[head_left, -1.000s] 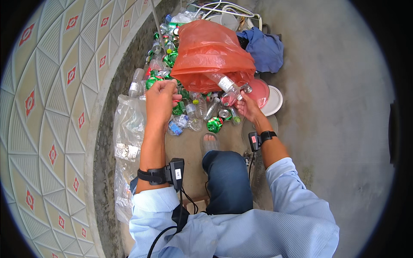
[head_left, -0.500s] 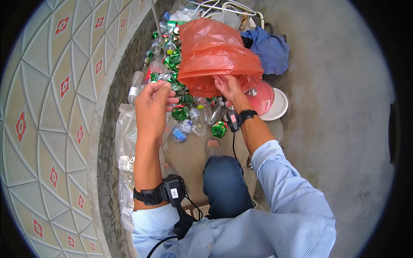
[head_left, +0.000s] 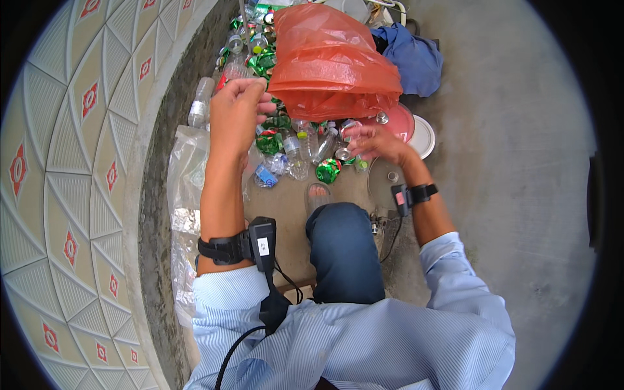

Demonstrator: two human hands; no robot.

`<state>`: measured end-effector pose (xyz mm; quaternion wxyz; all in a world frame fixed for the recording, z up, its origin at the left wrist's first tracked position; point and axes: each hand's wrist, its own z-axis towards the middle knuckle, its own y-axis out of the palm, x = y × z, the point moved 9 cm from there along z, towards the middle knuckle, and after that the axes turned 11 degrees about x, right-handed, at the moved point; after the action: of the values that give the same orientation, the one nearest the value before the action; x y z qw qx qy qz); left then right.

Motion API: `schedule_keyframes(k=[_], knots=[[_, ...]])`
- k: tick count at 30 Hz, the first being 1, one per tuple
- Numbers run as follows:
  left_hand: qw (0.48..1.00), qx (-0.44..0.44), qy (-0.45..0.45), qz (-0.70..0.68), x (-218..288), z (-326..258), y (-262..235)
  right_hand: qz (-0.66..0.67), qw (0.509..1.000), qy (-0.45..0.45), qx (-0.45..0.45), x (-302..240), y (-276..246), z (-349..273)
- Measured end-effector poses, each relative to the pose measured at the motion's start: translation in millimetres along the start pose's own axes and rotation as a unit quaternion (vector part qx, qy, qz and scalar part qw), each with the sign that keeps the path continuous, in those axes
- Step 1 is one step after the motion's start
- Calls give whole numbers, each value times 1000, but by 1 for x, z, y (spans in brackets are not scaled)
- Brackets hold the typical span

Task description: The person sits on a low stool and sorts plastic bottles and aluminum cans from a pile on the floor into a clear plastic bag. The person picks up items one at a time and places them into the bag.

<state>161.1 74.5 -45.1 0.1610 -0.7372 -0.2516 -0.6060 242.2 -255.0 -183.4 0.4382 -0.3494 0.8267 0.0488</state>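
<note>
While the left hand (head_left: pixel 237 110) hovers raised, loosely curled and empty, the right hand (head_left: pixel 374 142) reaches low with spread fingers over crushed cans (head_left: pixel 328 170) beside the orange bag (head_left: pixel 331 65); bare concrete floor (head_left: pixel 507 195) rightward.

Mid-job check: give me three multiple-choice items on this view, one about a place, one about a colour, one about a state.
1. Where does the right hand reach?
A. among the cans and bottles below the big bag
B. onto the blue cloth
C. onto the tiled wall

2. The big bag's colour?
A. black
B. orange-red
C. white

3. The left hand is:
A. flat on the ground
B. raised, fingers curled
C. gripping the bag

Key: 1 A, its fingers lie amid the cans; 2 B, translucent orange-red plastic; 3 B, lifted above the pile, apart from the bag.
</note>
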Motion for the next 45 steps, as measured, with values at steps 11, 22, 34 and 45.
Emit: schedule_keyframes(k=[11, 22, 34, 45], knots=[[1000, -4, 8, 1, 1, 11, -20, -280, 946, -127, -100, -277, 106, -178], [1000, 13, 22, -15, -7, 24, -40, -594, 728, 148, -309, 52, 222, -70], [1000, 2, 1, 1, -13, 24, -21, -292, 724, 396, -483, 322, 359, -161], [998, 49, -1, 25, -4, 5, -32, -169, 674, 301, -653, 327, 413, -228]])
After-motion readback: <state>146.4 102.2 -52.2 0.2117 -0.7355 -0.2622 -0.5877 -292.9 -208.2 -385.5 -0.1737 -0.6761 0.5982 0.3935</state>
